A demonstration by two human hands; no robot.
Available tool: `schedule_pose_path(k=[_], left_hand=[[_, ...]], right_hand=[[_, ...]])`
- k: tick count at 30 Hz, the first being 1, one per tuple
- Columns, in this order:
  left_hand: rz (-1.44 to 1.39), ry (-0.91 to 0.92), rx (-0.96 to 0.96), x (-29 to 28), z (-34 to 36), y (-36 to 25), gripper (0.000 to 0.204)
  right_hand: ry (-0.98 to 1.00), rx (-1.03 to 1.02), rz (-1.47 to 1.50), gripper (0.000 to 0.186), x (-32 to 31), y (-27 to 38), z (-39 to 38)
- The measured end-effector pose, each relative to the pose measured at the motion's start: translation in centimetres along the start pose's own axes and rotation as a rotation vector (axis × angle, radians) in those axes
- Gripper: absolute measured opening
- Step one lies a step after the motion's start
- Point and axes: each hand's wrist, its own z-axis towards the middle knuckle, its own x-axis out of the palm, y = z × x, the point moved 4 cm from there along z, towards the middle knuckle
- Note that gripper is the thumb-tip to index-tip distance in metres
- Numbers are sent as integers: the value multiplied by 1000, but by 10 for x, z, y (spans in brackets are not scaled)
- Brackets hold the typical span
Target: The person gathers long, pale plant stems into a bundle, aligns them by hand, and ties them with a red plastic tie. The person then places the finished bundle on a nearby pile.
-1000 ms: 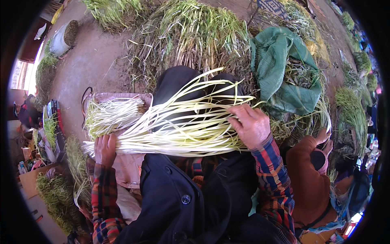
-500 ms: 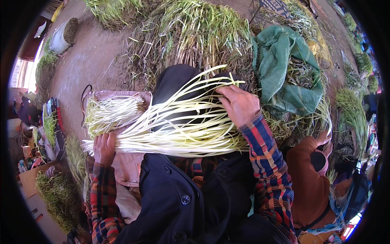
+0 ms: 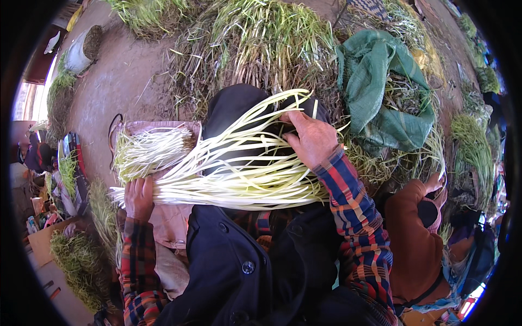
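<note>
A wide bunch of long, pale yellow-white stalks [image 3: 239,187] lies across my lap. My left hand [image 3: 140,199] is wrapped round its whiter end at the left. At the loose yellow end, my right hand [image 3: 311,138] has its fingers curled on several stalks; their tips bend up past the forefinger, and the fingertips are partly hidden. Just beyond my left hand, a shorter bundle of white stalks [image 3: 157,148] rests on a pink cloth [image 3: 168,225].
A large heap of green stalks with brown roots [image 3: 261,49] spreads on the floor ahead. To its right sits an open green woven sack [image 3: 367,100]. At the lower right, a person in a brown top [image 3: 410,244] handles stalks. A white bucket [image 3: 79,57] stands far left.
My right hand has shifted slightly left and toward me, and the stalk tips by it have moved and now bend over. My left hand has stayed in place.
</note>
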Motion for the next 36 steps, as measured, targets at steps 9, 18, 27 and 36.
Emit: schedule_pose_path(k=[9, 18, 27, 36], left_hand=[[-3, 41, -11, 1, -1, 1, 34], [34, -6, -4, -5, -1, -3, 33], [14, 87, -46, -1, -8, 3, 31], [55, -17, 9, -13, 6, 1, 17]], right_hand=[[-134, -132, -78, 8, -1, 7, -1], [-350, 338, -77, 9, -25, -20, -3], [-483, 288, -38, 17, -59, -14, -39], [-224, -143, -121, 16, -1, 36, -16]])
